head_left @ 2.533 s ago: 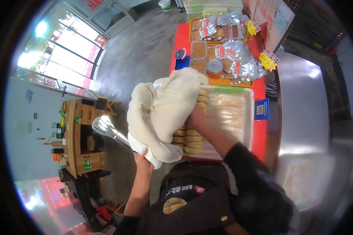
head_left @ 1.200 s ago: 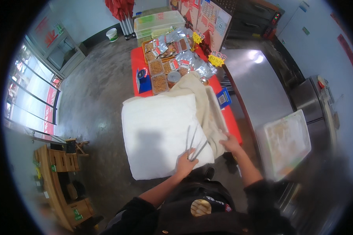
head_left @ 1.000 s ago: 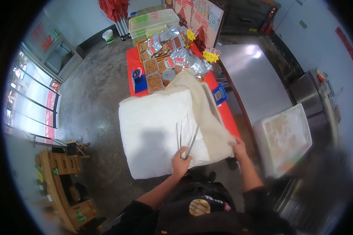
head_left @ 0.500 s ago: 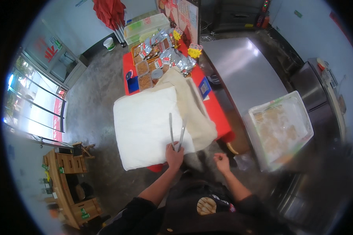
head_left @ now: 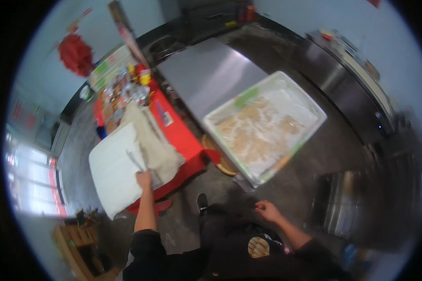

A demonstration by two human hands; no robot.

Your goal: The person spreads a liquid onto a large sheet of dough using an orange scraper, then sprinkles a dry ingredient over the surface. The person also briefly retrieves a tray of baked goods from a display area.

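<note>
**Tongs Held at the Covered Red Table; Floured Tray Apart on the Steel Counter**

A pair of metal tongs (head_left: 137,160) is gripped in the left hand (head_left: 144,179), whose fingers are closed around the handle end. The tongs lie over a white cloth (head_left: 113,174) spread on the red table (head_left: 185,145), with a cream cloth (head_left: 157,147) bunched just beside them. The right hand (head_left: 267,210) is held free at waist level, loosely curled, with nothing in it.

The step in hand is judged to be the covering of the table's contents, with attention turning toward the white tray (head_left: 314,110). This tray, dusted with flour and holding pale dough remnants, rests at the near end of the steel counter (head_left: 211,75), well apart from the left hand. A green strip label (head_left: 246,97) is fixed on its far rim.

For a next move, the free right hand would have to be brought to the tray's near rim, and the tongs carried clear of the cloths.

At the far end of the red table, small foil-wrapped and clear packages (head_left: 122,91) are grouped, with yellow tags (head_left: 143,77) beside them. A red hanging ornament (head_left: 76,54) is seen against the wall.
</note>
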